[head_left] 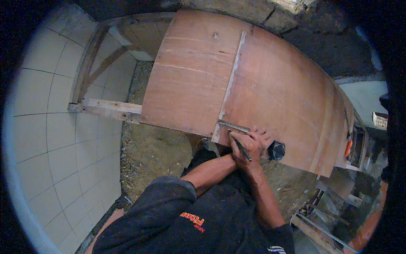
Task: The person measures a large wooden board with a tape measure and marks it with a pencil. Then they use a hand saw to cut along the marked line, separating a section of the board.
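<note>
My forearms cross at the near edge of a large reddish plywood sheet [281,89]. My right hand [246,148] is closed around a dark pen [241,147], its tip close to the board beside a pale strip [231,80] running across the sheet. Partly covered by the right, my left hand [263,136] lies on the plywood with its fingers over a tape measure [277,150]. The measure's black case sits against this hand. Its blade [233,125] reaches left across the pale strip.
A wooden frame [112,105] extends left of the sheet, beside a tiled wall [44,122]. Gravelly ground [150,154] shows below. An orange-handled tool [349,148] lies near the sheet's right end. Another person's arm [372,220] shows at lower right, near wooden pieces [315,233].
</note>
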A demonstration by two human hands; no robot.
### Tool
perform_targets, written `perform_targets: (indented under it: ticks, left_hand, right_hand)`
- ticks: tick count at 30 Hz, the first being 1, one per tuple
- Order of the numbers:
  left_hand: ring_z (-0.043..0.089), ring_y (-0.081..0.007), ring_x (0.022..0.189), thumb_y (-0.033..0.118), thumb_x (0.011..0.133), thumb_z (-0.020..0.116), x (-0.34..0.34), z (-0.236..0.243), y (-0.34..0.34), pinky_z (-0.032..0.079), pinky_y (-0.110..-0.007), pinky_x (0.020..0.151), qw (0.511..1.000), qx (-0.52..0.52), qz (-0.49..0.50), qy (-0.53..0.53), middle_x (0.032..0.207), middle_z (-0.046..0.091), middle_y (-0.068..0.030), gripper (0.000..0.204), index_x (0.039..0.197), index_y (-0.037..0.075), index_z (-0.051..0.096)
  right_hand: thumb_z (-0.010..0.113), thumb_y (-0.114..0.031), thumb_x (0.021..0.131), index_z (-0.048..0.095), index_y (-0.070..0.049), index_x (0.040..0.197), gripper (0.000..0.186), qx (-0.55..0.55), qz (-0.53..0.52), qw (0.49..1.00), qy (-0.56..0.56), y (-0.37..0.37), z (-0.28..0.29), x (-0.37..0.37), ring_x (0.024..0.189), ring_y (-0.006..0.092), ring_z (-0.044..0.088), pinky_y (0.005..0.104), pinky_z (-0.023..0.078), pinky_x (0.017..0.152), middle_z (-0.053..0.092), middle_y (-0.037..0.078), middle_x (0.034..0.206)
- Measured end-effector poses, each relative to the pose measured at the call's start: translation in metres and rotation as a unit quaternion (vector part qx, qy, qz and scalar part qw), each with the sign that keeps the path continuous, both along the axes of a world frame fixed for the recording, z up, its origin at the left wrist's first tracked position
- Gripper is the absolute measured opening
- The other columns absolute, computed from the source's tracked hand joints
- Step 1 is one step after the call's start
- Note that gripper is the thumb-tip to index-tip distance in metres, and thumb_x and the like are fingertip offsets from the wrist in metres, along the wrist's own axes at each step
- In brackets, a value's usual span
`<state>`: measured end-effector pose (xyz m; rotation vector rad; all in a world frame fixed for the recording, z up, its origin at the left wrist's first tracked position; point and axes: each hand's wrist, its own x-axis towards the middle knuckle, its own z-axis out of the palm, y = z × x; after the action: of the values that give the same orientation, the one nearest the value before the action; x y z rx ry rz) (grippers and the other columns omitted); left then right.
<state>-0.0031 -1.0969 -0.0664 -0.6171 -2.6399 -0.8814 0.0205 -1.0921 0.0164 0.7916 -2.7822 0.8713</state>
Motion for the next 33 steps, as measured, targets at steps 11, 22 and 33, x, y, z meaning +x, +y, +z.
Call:
perform_targets:
  ticks: [11, 22, 33]
  left_hand:
    - [0.063, -0.0207, 0.104, 0.027, 0.082, 0.058, 0.001, -0.017, 0.009, 0.047, -0.044, 0.089, 1.0, 0.001, 0.008, -0.006, 0.114, 0.068, 0.0026, 0.03, 0.109, 0.023, 0.07]
    - [0.063, -0.0227, 0.095, 0.025, 0.08, 0.065, 0.02, -0.023, -0.017, 0.048, -0.045, 0.081, 0.997, 0.072, -0.001, 0.04, 0.098, 0.066, -0.0004, 0.02, 0.098, 0.017, 0.068]
    - [0.063, -0.022, 0.088, 0.025, 0.076, 0.068, 0.003, 0.029, -0.017, 0.045, -0.042, 0.075, 0.999, 0.022, -0.018, 0.04, 0.087, 0.064, -0.001, 0.015, 0.089, 0.018, 0.067]
  right_hand:
    - [0.071, -0.022, 0.084, 0.077, -0.014, 0.104, 0.022, 0.02, 0.015, 0.999, -0.037, 0.005, -0.002, 0.0, 0.092, 0.0228, 0.073, 0.0395, 0.049, 0.094, 0.077, 0.006, 0.098]
    - [0.067, -0.03, 0.087, 0.078, -0.015, 0.104, 0.025, -0.027, -0.077, 0.994, -0.076, 0.017, 0.009, -0.008, 0.091, 0.0309, 0.069, 0.0421, 0.05, 0.088, 0.076, 0.011, 0.096]
    - [0.081, -0.027, 0.078, 0.056, -0.002, 0.138, 0.069, 0.023, -0.128, 0.977, -0.167, 0.169, 0.038, -0.004, 0.117, 0.0407, 0.062, 0.0467, 0.049, 0.101, 0.065, 0.021, 0.13]
